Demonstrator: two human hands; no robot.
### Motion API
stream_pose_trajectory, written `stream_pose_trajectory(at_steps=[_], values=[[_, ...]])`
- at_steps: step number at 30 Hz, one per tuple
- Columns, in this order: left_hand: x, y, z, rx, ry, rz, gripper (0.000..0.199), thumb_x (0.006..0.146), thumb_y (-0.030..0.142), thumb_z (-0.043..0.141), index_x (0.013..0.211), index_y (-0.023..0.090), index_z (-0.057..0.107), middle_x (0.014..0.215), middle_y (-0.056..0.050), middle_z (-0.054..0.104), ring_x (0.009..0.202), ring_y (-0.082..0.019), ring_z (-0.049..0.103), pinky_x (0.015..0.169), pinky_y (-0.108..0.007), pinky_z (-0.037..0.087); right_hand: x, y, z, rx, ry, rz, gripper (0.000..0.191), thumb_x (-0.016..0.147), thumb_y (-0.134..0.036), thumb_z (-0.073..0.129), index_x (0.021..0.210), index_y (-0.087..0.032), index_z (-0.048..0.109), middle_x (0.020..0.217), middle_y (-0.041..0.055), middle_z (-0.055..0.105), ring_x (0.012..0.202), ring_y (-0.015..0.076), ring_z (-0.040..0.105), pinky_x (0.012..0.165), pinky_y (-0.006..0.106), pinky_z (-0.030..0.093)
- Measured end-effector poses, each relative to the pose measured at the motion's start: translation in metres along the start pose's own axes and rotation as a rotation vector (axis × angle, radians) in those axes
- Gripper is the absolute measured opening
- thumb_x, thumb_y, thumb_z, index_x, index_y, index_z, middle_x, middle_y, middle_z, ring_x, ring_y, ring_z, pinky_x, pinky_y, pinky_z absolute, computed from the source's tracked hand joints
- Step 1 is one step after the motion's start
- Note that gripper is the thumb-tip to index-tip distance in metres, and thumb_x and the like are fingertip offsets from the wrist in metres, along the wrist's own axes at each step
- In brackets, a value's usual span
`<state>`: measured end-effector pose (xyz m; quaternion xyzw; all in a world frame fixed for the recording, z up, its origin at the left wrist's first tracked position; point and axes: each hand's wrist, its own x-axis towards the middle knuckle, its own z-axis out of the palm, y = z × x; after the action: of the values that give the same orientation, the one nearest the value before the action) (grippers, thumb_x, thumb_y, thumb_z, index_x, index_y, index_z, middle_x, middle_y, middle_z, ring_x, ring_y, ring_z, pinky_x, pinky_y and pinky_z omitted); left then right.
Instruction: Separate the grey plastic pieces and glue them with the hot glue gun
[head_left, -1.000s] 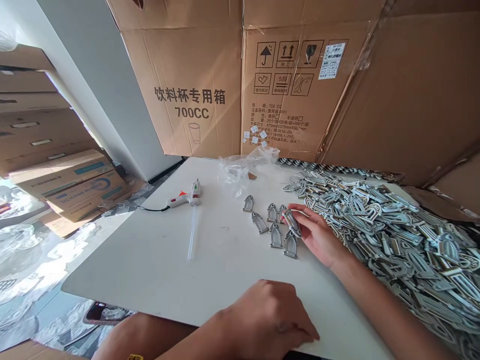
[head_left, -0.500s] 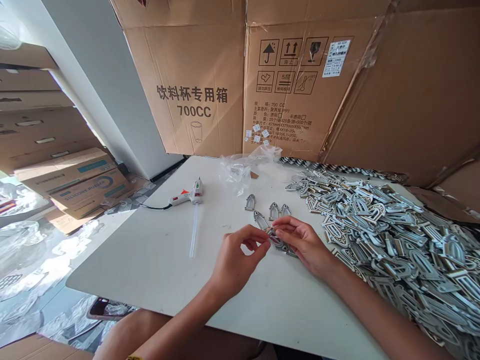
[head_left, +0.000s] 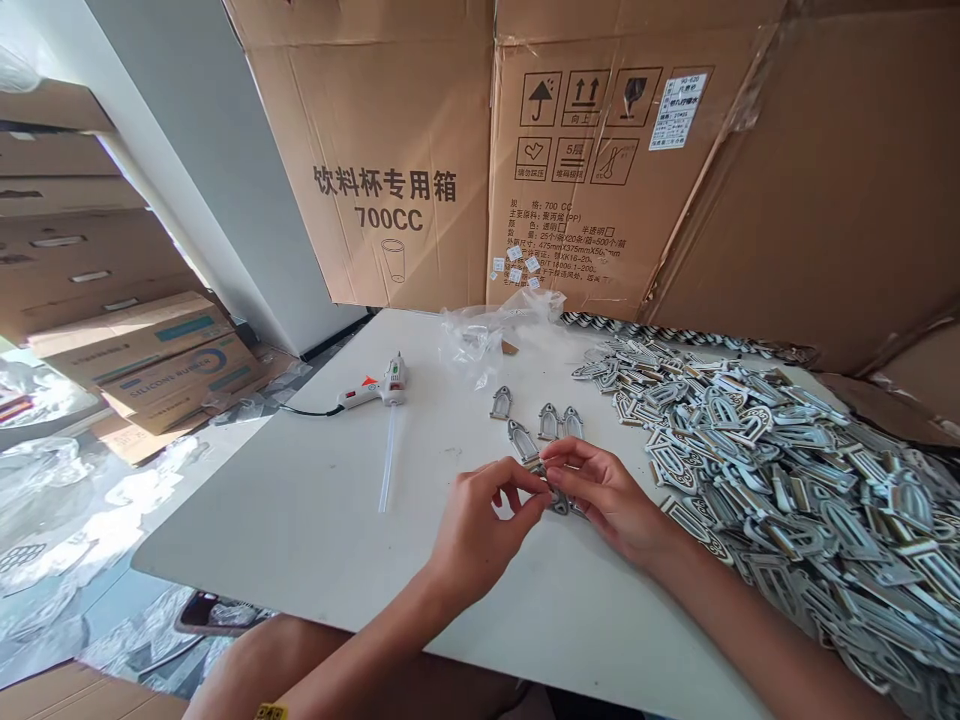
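My left hand and my right hand meet over the white table. The fingers of both are pinched together, and what they grip is too small and hidden to name. Beneath and just beyond the fingertips lie several grey arch-shaped pieces, partly covered by my hands. One arched piece touches this group. Farther back are a single arched piece and two side by side, the left one and the right one. A large pile of similar grey pieces spreads over the table's right side.
A white glue gun with a clear glue stick and a black cable lies left of centre. Crumpled clear plastic sits at the back. Large cardboard boxes stand behind the table; more boxes are on the left.
My left hand has shifted slightly to the right, its fingertips now closer to those of my right hand. The arched pieces on the table look unmoved.
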<state>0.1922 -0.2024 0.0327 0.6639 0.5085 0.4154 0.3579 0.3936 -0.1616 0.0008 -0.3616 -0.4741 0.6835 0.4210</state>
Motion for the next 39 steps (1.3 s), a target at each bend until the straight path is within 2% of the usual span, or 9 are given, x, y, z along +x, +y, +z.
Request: stream_pose_trajectory(at_steps=[3, 8, 12, 15, 21, 27, 32, 36, 39], values=[[0.000, -0.004, 0.001, 0.052, 0.042, 0.076, 0.011, 0.091, 0.016, 0.074, 0.087, 0.026, 0.073, 0.083, 0.007, 0.076, 0.070, -0.012, 0.059, 0.070, -0.029, 0.047, -0.001, -0.002, 0.001, 0.003, -0.025, 0.000, 0.041, 0.084, -0.046, 0.097, 0.107, -0.023, 0.074, 0.102, 0.0017, 0.063, 0.093, 0.0113, 0.056, 0.081, 0.017, 0.047], [-0.001, -0.011, 0.004, 0.280, 0.160, 0.406, 0.014, 0.095, 0.010, 0.071, 0.089, 0.024, 0.070, 0.074, 0.004, 0.069, 0.071, -0.014, 0.058, 0.067, -0.029, 0.045, -0.003, -0.003, 0.001, 0.024, -0.052, 0.003, 0.039, 0.085, -0.044, 0.097, 0.106, -0.022, 0.071, 0.101, 0.0008, 0.060, 0.090, 0.0101, 0.053, 0.080, 0.016, 0.046], [-0.002, -0.011, 0.005, 0.425, 0.226, 0.643, 0.014, 0.100, 0.009, 0.066, 0.098, 0.023, 0.070, 0.085, 0.001, 0.074, 0.072, -0.015, 0.055, 0.066, -0.030, 0.045, -0.005, -0.003, 0.002, 0.057, -0.065, -0.006, 0.033, 0.090, -0.041, 0.094, 0.107, -0.023, 0.072, 0.101, 0.0002, 0.059, 0.088, 0.0091, 0.053, 0.077, 0.014, 0.045], [-0.002, -0.009, 0.004, 0.530, 0.248, 0.687, 0.017, 0.100, 0.008, 0.065, 0.100, 0.024, 0.071, 0.093, -0.002, 0.073, 0.074, -0.016, 0.056, 0.067, -0.030, 0.046, -0.006, -0.004, 0.004, 0.069, -0.089, -0.015, 0.029, 0.091, -0.039, 0.092, 0.106, -0.024, 0.072, 0.102, 0.0004, 0.060, 0.091, 0.0096, 0.054, 0.078, 0.014, 0.046], [0.000, -0.007, 0.003, 0.380, 0.193, 0.492, 0.019, 0.101, 0.020, 0.069, 0.119, 0.025, 0.068, 0.103, -0.004, 0.073, 0.092, -0.019, 0.063, 0.082, -0.034, 0.053, -0.008, -0.010, 0.004, 0.089, -0.127, -0.026, 0.025, 0.093, -0.036, 0.090, 0.102, -0.022, 0.071, 0.103, 0.0023, 0.066, 0.102, 0.0147, 0.062, 0.089, 0.021, 0.051], [0.002, -0.005, 0.001, 0.042, 0.154, 0.188, 0.014, 0.089, 0.016, 0.079, 0.093, 0.025, 0.069, 0.087, 0.003, 0.073, 0.080, -0.015, 0.063, 0.077, -0.031, 0.052, -0.008, -0.010, 0.006, -0.094, -0.152, -0.145, 0.026, 0.092, -0.034, 0.090, 0.106, -0.022, 0.072, 0.114, 0.0060, 0.068, 0.116, 0.0224, 0.064, 0.103, 0.034, 0.053], [0.005, -0.005, -0.001, -0.172, 0.100, -0.086, 0.013, 0.083, 0.023, 0.081, 0.088, 0.023, 0.070, 0.078, 0.003, 0.073, 0.076, -0.016, 0.067, 0.076, -0.032, 0.055, -0.009, -0.005, 0.014, -0.327, -0.079, -0.286, 0.021, 0.099, -0.041, 0.082, 0.103, -0.021, 0.074, 0.116, 0.0071, 0.068, 0.114, 0.0217, 0.066, 0.102, 0.034, 0.055], [0.008, -0.006, -0.001, -0.162, 0.068, -0.115, 0.017, 0.083, 0.031, 0.082, 0.091, 0.023, 0.068, 0.082, 0.001, 0.073, 0.079, -0.018, 0.067, 0.077, -0.034, 0.055, -0.005, -0.002, 0.010, -0.331, -0.069, -0.281, 0.024, 0.096, -0.043, 0.084, 0.100, -0.020, 0.076, 0.116, 0.0083, 0.070, 0.116, 0.0238, 0.067, 0.103, 0.034, 0.056], [0.010, -0.006, -0.006, 0.001, 0.063, -0.063, 0.019, 0.090, 0.037, 0.077, 0.101, 0.025, 0.068, 0.096, -0.001, 0.074, 0.088, -0.020, 0.067, 0.082, -0.037, 0.056, 0.004, 0.000, -0.009, -0.369, 0.116, -0.349, 0.027, 0.092, -0.045, 0.085, 0.099, -0.020, 0.076, 0.118, 0.0091, 0.070, 0.121, 0.0265, 0.066, 0.101, 0.034, 0.058]])
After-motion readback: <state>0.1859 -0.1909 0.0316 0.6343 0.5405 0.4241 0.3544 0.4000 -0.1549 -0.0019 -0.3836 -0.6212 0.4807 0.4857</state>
